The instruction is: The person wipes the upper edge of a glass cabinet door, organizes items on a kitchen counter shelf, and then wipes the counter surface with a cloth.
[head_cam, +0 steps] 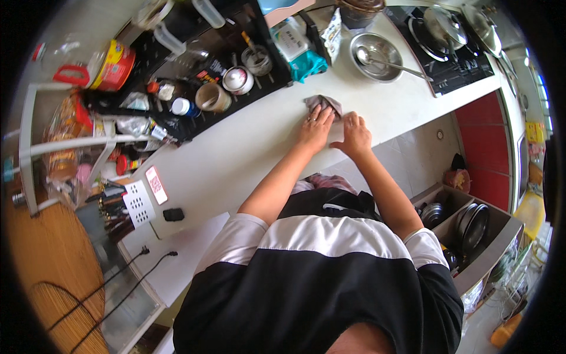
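My left hand (315,132), with a ring on one finger, presses a crumpled grey-brown cloth (326,102) onto the white countertop (247,141). Its fingers lie over the near part of the cloth and hide some of it. Just to the right, my right hand (357,136) is at the counter's front edge with its thumb spread from the fingers. I see nothing held in it. Beyond the hands, a stainless steel bowl (380,75) stands on the counter with a metal ladle (389,64) resting across it, its handle reaching over the rim.
A black rack (261,84) with jars and bottles lines the back left. A teal soft pack (307,65) lies by its end. The black cooktop (468,71) carries lidded pans. At right, an open drawer (491,256) holds pans. A smartphone (156,184) lies on the left.
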Tool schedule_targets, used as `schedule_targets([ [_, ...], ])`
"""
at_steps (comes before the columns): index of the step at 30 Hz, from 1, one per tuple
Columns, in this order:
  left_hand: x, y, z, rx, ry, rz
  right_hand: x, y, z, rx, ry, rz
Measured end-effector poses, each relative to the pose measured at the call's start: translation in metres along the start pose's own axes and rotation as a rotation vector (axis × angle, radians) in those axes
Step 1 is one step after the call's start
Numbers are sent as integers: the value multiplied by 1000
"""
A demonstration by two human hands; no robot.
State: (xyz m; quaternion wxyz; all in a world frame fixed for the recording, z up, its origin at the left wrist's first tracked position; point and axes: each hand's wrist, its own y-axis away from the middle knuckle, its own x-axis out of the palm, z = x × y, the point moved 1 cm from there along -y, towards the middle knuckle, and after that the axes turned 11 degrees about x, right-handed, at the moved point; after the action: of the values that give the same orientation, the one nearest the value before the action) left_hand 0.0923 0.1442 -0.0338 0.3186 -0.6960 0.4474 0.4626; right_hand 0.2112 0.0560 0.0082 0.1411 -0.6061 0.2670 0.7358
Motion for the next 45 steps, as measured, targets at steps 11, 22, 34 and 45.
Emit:
schedule_targets([
  [11,-40,259,86,-683,-298,-255,2,3,2,-54,77,-41],
  [22,0,236,-27,-551,-161,-347,-3,-2,10,45,105,81],
  [34,15,94,-68,-227,-57,-136,14,1,-30,-202,3,10],
  [45,25,-71,-91,-61,-80,3,-20,-60,-204,-226,-535,-82],
])
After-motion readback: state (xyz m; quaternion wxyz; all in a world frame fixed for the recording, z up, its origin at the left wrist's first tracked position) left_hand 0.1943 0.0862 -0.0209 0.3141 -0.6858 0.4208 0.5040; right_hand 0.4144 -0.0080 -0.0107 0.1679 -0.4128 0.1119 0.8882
